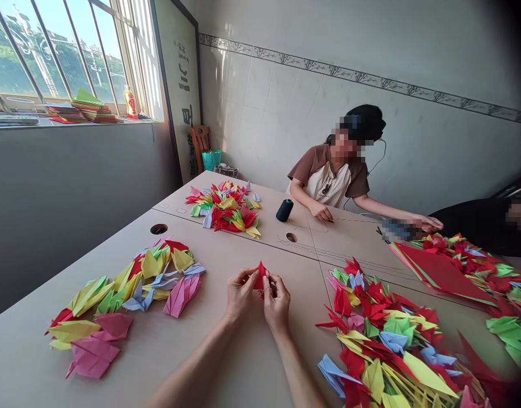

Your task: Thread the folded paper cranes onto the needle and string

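Observation:
In the middle of the head view, over the table, a small red folded paper piece (261, 276) is held upright with its pointed tip up. My left hand (240, 293) pinches its left side between thumb and fingers. My right hand (278, 303) grips its right side, thumb against the paper. Something thin and dark shows by the right fingers, too small to name. To the left lies a curved row of folded paper pieces (111, 294) in yellow, green, pink, red and blue. A larger heap of folded paper pieces (385, 340) spreads to the right.
A black thread spool (284, 210) stands beyond my hands, near a third paper heap (226, 207). Two round holes pierce the table (238, 334). Thin threads run across it. Another person (328, 175) sits opposite, reaching right. Flat red sheets (443, 272) lie at right.

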{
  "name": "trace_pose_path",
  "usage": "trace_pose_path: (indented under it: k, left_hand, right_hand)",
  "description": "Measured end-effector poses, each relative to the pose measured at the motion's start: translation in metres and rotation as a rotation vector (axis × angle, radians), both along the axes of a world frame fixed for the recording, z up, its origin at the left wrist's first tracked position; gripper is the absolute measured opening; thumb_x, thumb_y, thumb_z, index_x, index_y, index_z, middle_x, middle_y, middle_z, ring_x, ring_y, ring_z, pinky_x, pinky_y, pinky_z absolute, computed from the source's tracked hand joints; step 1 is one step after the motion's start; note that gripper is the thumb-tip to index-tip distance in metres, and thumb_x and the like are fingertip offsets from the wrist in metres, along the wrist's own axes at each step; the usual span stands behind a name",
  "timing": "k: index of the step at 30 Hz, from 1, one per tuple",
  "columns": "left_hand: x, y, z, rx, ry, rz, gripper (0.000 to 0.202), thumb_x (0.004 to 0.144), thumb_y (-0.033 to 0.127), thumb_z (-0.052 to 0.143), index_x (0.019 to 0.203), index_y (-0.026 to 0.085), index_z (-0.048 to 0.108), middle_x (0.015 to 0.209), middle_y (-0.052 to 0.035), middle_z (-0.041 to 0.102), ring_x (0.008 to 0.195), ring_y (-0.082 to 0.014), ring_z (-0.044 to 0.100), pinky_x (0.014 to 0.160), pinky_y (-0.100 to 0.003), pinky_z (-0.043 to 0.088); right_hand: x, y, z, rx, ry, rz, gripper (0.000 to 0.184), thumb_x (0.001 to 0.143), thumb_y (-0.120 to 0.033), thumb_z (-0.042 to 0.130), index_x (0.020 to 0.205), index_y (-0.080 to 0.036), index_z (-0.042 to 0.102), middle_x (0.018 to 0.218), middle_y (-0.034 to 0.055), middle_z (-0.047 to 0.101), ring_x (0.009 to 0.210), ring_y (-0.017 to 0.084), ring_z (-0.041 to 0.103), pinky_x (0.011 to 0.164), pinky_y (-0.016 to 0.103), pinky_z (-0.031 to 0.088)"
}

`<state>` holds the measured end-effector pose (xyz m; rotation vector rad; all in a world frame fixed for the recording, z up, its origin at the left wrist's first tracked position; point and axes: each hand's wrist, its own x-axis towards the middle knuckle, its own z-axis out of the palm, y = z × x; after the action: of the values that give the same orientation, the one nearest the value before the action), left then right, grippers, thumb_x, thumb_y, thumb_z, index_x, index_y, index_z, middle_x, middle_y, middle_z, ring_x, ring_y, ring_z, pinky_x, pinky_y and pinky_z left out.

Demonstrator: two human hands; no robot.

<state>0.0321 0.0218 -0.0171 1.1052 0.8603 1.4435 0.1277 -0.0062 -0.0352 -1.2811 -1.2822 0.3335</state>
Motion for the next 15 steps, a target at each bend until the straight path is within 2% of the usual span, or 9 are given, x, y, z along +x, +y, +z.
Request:
trace_pose_path:
  k: [5, 8, 15]
  left_hand:
    - [0.0002, 0.0022, 0.0007, -0.095, -0.115, -0.09, 0.021, 0.069, 0.033, 0.069, 0.079, 0.014, 0.07, 0.075, -0.0044, 0.069, 0.065, -0.0134, 0.058, 0.062, -0.023, 0.045]
    - [0.0011, 0.0015, 0.0036, -0.189, -0.156, -0.139, 0.024, 0.066, 0.035, 0.072, 0.076, 0.013, 0.069, 0.07, -0.0027, 0.066, 0.059, -0.0109, 0.055, 0.055, -0.02, 0.043]
    - [-0.0041, 0.0046, 0.0089, -0.276, -0.111, -0.212, 0.031, 0.062, 0.039, 0.074, 0.072, 0.01, 0.069, 0.047, 0.0035, 0.051, 0.042, -0.0034, 0.034, 0.04, -0.017, 0.025]
  right_hand:
    - [-0.0004, 0.0016, -0.0032, -0.053, 0.114, -0.004, 0.022, 0.087, -0.037, 0.05, 0.089, -0.016, 0.058, 0.072, 0.004, 0.064, 0.053, 0.012, 0.057, 0.051, 0.022, 0.047]
    - [-0.0013, 0.002, -0.0019, -0.065, 0.204, -0.017, 0.024, 0.086, -0.039, 0.051, 0.085, -0.016, 0.056, 0.068, 0.0029, 0.062, 0.049, 0.012, 0.055, 0.047, 0.021, 0.045]
    - [-0.0016, 0.0019, -0.0023, -0.046, 0.227, -0.029, 0.023, 0.086, -0.039, 0.052, 0.084, -0.016, 0.056, 0.07, 0.0031, 0.062, 0.05, 0.011, 0.054, 0.046, 0.021, 0.044]
